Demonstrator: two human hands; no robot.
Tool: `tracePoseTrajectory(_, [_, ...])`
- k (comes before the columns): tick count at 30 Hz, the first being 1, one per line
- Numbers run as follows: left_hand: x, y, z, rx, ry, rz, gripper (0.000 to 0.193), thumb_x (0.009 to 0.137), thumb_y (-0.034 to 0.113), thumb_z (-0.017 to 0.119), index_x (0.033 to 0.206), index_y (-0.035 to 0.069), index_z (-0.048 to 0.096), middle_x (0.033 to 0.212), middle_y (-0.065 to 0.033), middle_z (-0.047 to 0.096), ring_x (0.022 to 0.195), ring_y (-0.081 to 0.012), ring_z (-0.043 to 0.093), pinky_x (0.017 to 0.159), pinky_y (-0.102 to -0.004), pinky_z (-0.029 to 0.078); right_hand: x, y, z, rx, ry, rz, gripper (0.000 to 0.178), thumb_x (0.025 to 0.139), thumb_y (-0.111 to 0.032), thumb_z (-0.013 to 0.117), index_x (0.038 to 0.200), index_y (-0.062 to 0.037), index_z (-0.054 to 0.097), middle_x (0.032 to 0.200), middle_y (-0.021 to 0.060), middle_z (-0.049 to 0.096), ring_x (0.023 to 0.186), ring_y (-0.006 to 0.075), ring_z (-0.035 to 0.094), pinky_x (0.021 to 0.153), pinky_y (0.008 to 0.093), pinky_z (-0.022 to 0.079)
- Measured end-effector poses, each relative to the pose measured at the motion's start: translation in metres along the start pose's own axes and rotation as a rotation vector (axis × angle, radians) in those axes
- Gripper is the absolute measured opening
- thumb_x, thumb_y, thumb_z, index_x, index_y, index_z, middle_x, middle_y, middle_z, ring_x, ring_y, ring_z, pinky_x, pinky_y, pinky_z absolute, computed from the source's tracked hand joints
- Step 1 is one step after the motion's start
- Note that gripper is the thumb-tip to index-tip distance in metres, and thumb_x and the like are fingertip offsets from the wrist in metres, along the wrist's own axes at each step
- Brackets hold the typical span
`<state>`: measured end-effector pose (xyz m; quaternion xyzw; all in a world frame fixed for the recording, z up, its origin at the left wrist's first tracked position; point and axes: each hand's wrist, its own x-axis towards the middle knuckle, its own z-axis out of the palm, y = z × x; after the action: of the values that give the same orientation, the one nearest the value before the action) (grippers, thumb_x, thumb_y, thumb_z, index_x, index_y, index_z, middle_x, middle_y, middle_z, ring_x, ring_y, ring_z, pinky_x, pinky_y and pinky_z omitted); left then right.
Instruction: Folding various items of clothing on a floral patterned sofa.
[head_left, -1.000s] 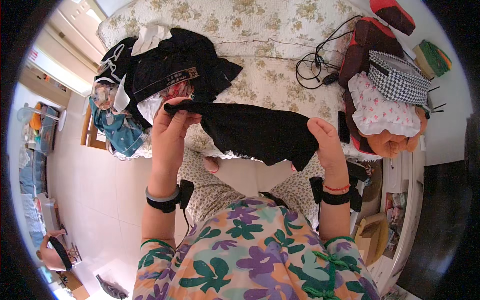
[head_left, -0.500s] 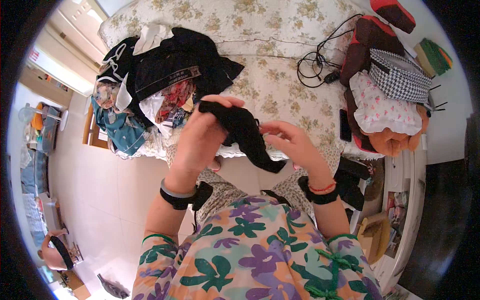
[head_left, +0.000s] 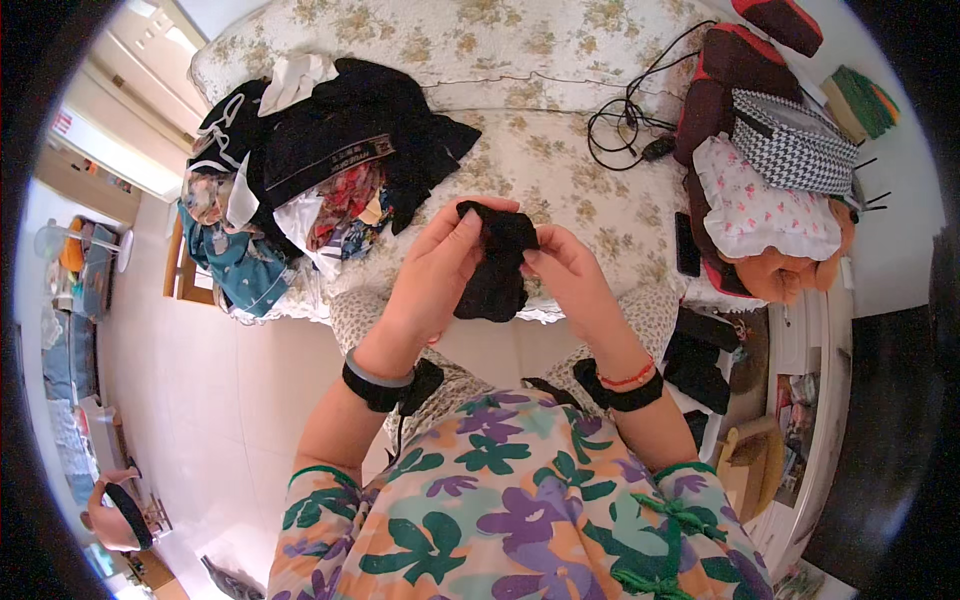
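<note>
A black sock (head_left: 495,275), by its long tube shape, is held up over the near edge of the bed, in front of my body. My left hand (head_left: 430,270) grips its upper left edge, with the thumb lying over the cloth. My right hand (head_left: 578,285) pinches the upper right edge between thumb and fingertips. The rest of the fabric hangs down between both hands. To the left on the bed, a heap of clothes includes a black garment (head_left: 415,130), a teal piece (head_left: 235,262) and a red patterned piece (head_left: 345,210).
A flowered quilt (head_left: 560,200) covers the bed. At its right lie a coiled black cable (head_left: 620,135), a dark phone (head_left: 687,243), a frilled pillow (head_left: 760,200) and a houndstooth bag (head_left: 795,140). At far lower left is another person (head_left: 115,510); a fan (head_left: 80,238) stands farther up.
The sock went from stretched out slantwise to gathered upright between my hands. My right hand moved in and now pinches its edge; my left hand shifted right.
</note>
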<state>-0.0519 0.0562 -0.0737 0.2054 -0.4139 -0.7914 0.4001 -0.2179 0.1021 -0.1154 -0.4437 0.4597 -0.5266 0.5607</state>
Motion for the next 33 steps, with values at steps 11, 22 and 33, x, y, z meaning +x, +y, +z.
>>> tracePoseTrajectory(11, [-0.006, -0.037, -0.015, 0.458, 0.305, -0.287, 0.026, 0.089, 0.019, 0.059, 0.107, 0.002, 0.052, 0.088, -0.0041, 0.060, 0.083, -0.0112, 0.055, 0.072, -0.0246, 0.045, -0.005, 0.008, -0.012, 0.223, 0.109, 0.108, 0.019, 0.091, -0.011, 0.049, 0.106, -0.0018, 0.054, 0.097, 0.0038, 0.061, 0.087, 0.0125, 0.060, 0.082, 0.0285, 0.049])
tracePoseTrajectory(22, [-0.005, -0.030, -0.029, 0.625, 0.387, 0.110, 0.021, 0.089, 0.019, 0.060, 0.098, 0.000, 0.061, 0.080, 0.0047, 0.055, 0.073, -0.0057, 0.048, 0.065, -0.0218, 0.040, 0.000, 0.007, -0.029, 0.160, 0.408, -0.021, 0.018, 0.093, -0.013, 0.048, 0.101, -0.0001, 0.057, 0.092, 0.0026, 0.060, 0.077, 0.0084, 0.056, 0.070, 0.0232, 0.047])
tracePoseTrajectory(33, [0.005, 0.080, -0.058, 0.886, 0.385, 0.326, 0.016, 0.094, 0.019, 0.052, 0.093, 0.004, 0.059, 0.077, 0.0079, 0.050, 0.073, -0.0006, 0.042, 0.065, -0.0158, 0.036, 0.018, -0.099, -0.102, -0.788, 0.069, -0.422, 0.025, 0.081, -0.017, 0.066, 0.101, -0.0040, 0.058, 0.085, 0.0018, 0.058, 0.080, 0.0119, 0.053, 0.074, 0.0261, 0.044])
